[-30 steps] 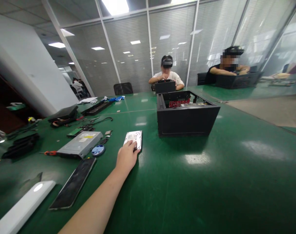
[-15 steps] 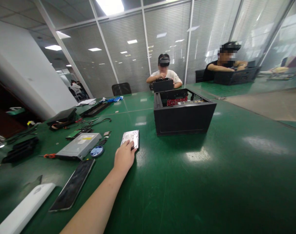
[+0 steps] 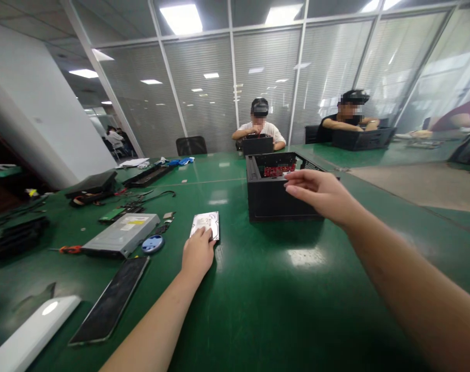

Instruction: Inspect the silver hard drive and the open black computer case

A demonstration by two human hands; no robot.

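Observation:
My left hand (image 3: 198,253) rests on the green table (image 3: 281,305) with its fingertips on the near edge of a silver hard drive (image 3: 205,224) that lies flat. The fingers are curled against the drive, not wrapped round it. My right hand (image 3: 320,194) reaches out over the table in front of an open black computer case (image 3: 276,198), fingers loosely stretched and holding nothing. A red circuit board (image 3: 279,169) shows inside the case.
Left of the drive lie a grey optical drive (image 3: 121,235), a blue round disc (image 3: 153,244), an orange-handled screwdriver (image 3: 66,249), a dark side panel (image 3: 109,300), a white panel (image 3: 29,336) and cables. Two other people sit at the far side with black cases.
My right arm has come into view from the right and reaches toward the black case. My left hand stays on the hard drive. The view has tilted slightly.

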